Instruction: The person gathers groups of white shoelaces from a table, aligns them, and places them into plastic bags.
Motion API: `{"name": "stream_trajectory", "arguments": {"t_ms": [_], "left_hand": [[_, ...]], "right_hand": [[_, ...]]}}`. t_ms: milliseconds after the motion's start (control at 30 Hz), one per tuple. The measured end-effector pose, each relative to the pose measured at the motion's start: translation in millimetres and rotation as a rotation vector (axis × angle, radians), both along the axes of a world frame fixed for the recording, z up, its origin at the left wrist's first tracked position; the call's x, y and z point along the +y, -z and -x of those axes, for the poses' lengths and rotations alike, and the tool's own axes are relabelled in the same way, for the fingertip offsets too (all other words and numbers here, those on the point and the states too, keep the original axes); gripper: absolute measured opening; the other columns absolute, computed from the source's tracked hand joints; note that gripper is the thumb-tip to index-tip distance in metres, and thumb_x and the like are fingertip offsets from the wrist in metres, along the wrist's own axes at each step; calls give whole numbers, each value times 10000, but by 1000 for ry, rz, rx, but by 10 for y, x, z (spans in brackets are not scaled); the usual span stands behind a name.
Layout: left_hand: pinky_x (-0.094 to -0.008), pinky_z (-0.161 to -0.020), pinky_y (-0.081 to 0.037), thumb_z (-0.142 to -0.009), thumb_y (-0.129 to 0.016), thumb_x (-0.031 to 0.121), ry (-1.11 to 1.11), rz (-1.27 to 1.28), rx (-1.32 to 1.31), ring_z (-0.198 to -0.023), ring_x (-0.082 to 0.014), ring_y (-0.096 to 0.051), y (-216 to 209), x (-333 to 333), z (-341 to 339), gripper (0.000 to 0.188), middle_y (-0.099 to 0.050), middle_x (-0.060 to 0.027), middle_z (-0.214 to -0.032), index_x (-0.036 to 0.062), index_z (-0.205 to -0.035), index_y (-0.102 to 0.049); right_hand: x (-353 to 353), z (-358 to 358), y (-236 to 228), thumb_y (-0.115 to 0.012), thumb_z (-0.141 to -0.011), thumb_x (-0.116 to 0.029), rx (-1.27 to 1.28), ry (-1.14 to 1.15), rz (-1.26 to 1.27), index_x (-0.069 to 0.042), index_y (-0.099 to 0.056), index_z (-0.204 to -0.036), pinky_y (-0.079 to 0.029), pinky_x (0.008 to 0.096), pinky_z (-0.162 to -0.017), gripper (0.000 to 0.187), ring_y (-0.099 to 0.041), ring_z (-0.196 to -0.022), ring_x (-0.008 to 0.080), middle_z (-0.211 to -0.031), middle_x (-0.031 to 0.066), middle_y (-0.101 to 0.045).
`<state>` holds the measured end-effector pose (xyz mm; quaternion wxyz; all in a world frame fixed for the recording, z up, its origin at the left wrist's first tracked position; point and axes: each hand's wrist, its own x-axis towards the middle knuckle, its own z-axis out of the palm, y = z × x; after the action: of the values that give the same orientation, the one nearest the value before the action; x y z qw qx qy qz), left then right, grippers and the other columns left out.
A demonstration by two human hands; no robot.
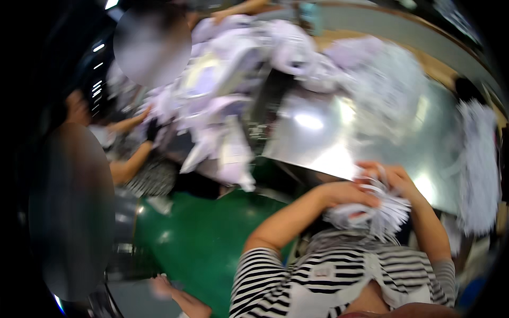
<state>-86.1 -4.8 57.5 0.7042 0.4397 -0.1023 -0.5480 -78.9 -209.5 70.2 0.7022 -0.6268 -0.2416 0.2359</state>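
Close to my chest, both hands grip a bundle of thin white strips (395, 206), with loops and loose ends fanning out below the fingers. I cannot tell if they are cloth or paper. My left hand (352, 194) is wrapped round its left side. Curled over its upper right part is my right hand (391, 177). The bundle hangs at the near edge of a shiny metal table (328, 135). Motion blur hides the exact finger positions.
A blurred whitish heap (387, 79) lies on the far part of the table. More white strips (477, 169) hang at the right. White and pale-purple pieces (222, 100) pile up at the left, where a co-worker's black-gloved hand (153, 130) reaches in. The floor (212, 233) is green.
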Motion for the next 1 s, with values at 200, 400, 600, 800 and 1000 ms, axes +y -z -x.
{"name": "stream_trajectory", "arguments": {"t_ms": [200,400,600,800,1000], "left_hand": [[-214,-414,-445,-821,-707,181,-61,141,-125,-508,-101,-564,-251,55,66,379,-590,-50,-691,5,-1109,-535],[-244,-545,-448,-817,-707,248,-266,3,-595,-620,-80,-543,68,-8,122,285,-587,-5,-704,5,-950,-640],[-269,-576,-444,-828,-688,234,-306,-294,-732,-647,-73,-536,-129,20,129,266,-614,-16,-694,-22,-895,-657],[-261,-636,-469,-831,-701,201,-562,-346,-833,-696,-79,-560,-125,21,159,274,-646,-49,-759,-19,-985,-650],[-326,-750,-500,-867,-658,268,-714,-473,-943,-784,-195,-626,-60,73,-1,350,-668,-163,-884,-7,-1080,-617]], "right_hand": [[99,212,-239,-786,-721,-235,156,178,-35,41,-699,-954,-465,352,-898,371,-591,-1061,272,-1128,201,-609],[33,238,-287,-662,-729,22,-53,164,199,20,-699,-951,-464,296,-826,225,-596,-945,201,-1015,134,-649],[72,244,-206,-584,-776,66,131,272,95,17,-655,-877,-445,248,-728,132,-581,-854,133,-890,80,-647],[164,255,-168,-540,-878,-69,52,530,-148,-38,-548,-897,-384,209,-682,37,-488,-752,68,-808,4,-552],[-136,121,99,-535,-927,-196,-115,588,66,-40,-498,-1230,-379,305,-976,342,-477,-1171,166,-1219,65,-527]]}}
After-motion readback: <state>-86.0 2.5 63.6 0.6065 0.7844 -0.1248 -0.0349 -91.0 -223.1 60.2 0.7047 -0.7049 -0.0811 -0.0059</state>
